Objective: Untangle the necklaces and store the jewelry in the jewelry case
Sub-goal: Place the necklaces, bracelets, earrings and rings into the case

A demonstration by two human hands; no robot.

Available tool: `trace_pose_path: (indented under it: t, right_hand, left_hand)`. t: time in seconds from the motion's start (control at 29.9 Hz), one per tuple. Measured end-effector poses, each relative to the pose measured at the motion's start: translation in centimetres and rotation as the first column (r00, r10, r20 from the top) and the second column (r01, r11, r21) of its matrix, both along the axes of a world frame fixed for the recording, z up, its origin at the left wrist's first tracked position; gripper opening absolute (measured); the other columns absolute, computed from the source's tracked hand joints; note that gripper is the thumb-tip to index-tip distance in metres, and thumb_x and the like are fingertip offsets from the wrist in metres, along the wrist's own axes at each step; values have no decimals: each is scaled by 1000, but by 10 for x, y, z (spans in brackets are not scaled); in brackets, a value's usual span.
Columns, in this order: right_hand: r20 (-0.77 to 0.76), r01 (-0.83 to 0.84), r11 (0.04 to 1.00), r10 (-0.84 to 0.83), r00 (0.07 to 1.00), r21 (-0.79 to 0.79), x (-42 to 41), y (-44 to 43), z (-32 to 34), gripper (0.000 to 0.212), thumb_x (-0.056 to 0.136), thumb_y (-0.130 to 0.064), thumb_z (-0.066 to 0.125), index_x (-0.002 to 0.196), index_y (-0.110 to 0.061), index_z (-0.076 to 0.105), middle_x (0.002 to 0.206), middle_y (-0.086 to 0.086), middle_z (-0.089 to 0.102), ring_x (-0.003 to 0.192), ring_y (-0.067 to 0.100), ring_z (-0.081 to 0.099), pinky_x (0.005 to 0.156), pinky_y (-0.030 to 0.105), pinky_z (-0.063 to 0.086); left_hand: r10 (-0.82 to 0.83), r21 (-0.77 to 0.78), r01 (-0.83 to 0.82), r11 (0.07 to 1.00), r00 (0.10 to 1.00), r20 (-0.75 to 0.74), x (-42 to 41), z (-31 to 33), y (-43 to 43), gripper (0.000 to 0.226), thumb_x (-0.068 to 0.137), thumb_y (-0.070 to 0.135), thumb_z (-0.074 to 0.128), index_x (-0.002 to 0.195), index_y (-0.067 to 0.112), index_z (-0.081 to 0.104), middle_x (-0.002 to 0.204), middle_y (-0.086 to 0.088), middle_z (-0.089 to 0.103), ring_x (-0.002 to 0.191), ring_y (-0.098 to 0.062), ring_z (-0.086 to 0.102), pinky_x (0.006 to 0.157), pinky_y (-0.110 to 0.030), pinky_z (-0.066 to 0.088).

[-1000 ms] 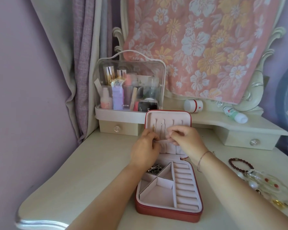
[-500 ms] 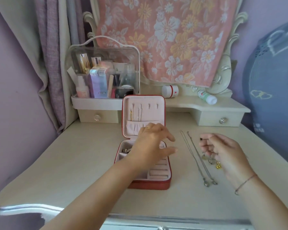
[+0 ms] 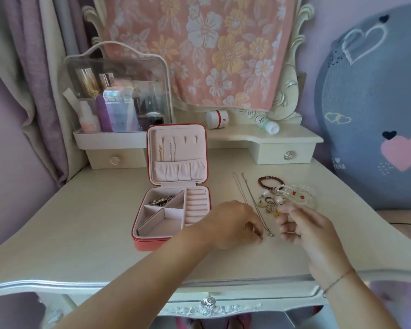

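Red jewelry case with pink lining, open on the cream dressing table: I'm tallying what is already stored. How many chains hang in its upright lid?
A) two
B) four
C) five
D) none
A: in the upright lid of the red jewelry case, two thin chains hang at the left, while the two hooks to their right are bare.

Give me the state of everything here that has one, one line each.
jewelry case, open, lid upright.
hooks, two hold chains, two bare.
silver necklaces, stretched out on the table.
bracelet pile, heaped on the table, outside the case.
left hand, pinching the near end of one of the silver necklaces.
right hand, loosely curled, nothing visible in it.
white bottle, lying on its side.
drawers, shut.
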State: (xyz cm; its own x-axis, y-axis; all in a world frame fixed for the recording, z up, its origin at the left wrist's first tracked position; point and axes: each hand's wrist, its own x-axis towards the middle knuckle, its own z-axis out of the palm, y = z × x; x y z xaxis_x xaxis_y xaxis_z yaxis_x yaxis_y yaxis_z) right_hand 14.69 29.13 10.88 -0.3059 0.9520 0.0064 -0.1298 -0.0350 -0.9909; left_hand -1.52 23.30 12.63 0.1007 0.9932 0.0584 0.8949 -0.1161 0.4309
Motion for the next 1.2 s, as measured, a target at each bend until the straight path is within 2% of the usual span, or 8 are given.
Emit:
trace_pose_path:
  t: [0.27,0.43,0.53,0.64,0.87,1.0,1.1,1.2]
  right_hand:
    - [74,-311,887,356,932,-342,3,-8,10,33,99,-15,45,96,11,64,79,25,69,61,25,67,48,28,55]
    - [-129,-462,723,468,875,-514,-25,-9,20,30,99,-17,44,99,7,63,86,22,71,69,27,70,60,35,60]
    - [-244,-488,649,433,868,-584,-50,-1,27,27,99,-17,43,93,2,61,75,16,70,57,25,69,52,34,59]
    - [-259,-467,685,391,883,-560,-74,13,38,22,97,-13,44,93,1,60,75,16,72,58,24,70,49,32,58]
    - [-130,-505,721,509,851,-474,-119,39,72,17,96,-19,48,90,-10,61,100,14,69,90,24,66,80,37,50]
    - [-34,-541,742,577,816,-395,-139,42,95,18,96,-19,48,86,-13,62,108,12,66,107,24,60,100,41,42]
    - [-41,-575,741,601,798,-346,-156,39,109,19,96,-18,47,85,-13,61,105,10,66,101,22,61,105,39,40]
    - [-25,-618,728,641,767,-297,-171,34,117,20,97,-19,46,85,-14,62,101,8,68,95,19,63,93,36,45]
  left_hand:
    - [14,209,-39,977,993,118,-12,0,-12,11,87,22,70,95,15,74,91,1,65,80,-10,61,75,-30,48]
    - [7,279,-69,958,976,216,-23,8,-33,9,85,19,73,93,14,73,87,3,63,80,-3,55,76,-21,46]
    - [-11,304,-37,952,988,153,-22,11,-46,12,84,22,74,93,16,74,86,16,57,83,5,46,78,-10,36]
    - [-15,316,-23,948,993,116,-25,12,-58,10,83,23,75,92,19,74,93,19,62,88,7,44,82,-9,34]
    - [38,174,-72,982,981,191,-47,18,-79,7,82,25,76,89,24,75,90,14,65,93,-2,56,88,-17,41]
    - [122,177,-144,974,984,128,-61,24,-88,9,83,32,75,90,28,75,94,14,67,99,4,54,90,0,17]
    - [163,145,-196,970,964,210,-78,28,-86,7,82,30,77,89,28,75,89,16,65,93,3,57,92,-13,34]
    - [188,83,-224,971,933,307,-96,28,-84,10,81,23,78,91,20,75,87,13,65,87,2,61,80,-12,43]
